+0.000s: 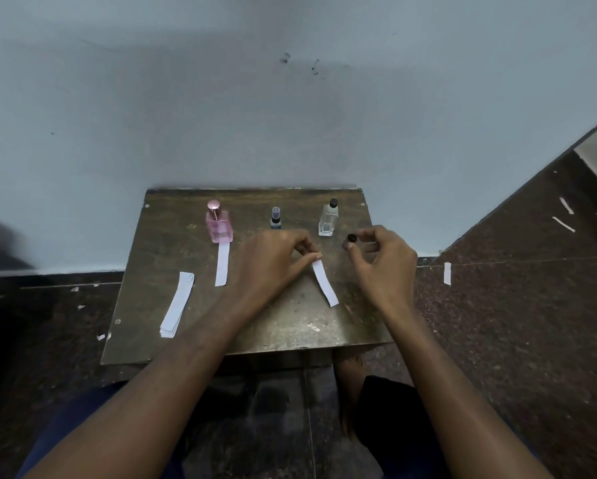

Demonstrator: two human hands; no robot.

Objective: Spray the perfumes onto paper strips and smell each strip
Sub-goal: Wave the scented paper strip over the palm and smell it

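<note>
While the left hand [273, 257] pinches the far end of a paper strip [325, 283] against the tabletop [290, 326], the right hand [381, 257] holds a small dark cap [351, 238] between thumb and fingertips, just in front of the clear bottle [328, 221]. Both grips are narrow: the left one closed on the strip, the right one closed on the cap. Whose cap it is I cannot tell for sure; the clear bottle shows a dark top of its own, and the small dark bottle [275, 218] in the middle stands partly behind the left hand's knuckles.

Three perfumes stand in a row at the back of the tabletop: the pink bottle [219, 225] on the left with a strip [222, 264] lying right in front of it, then the dark one, then the clear one. A stack of spare strips [177, 304] lies near the left edge, and a few loose ones are scattered on the floor [514, 323] to the right.

Judging by the layout, the step in hand is the strip for the right-hand bottle, either just before spraying or just after. The next move likely calls for settling the cap, either back on its bottle or down on the tabletop, which would free the right hand to press a sprayer or lift the strip to the nose.
</note>
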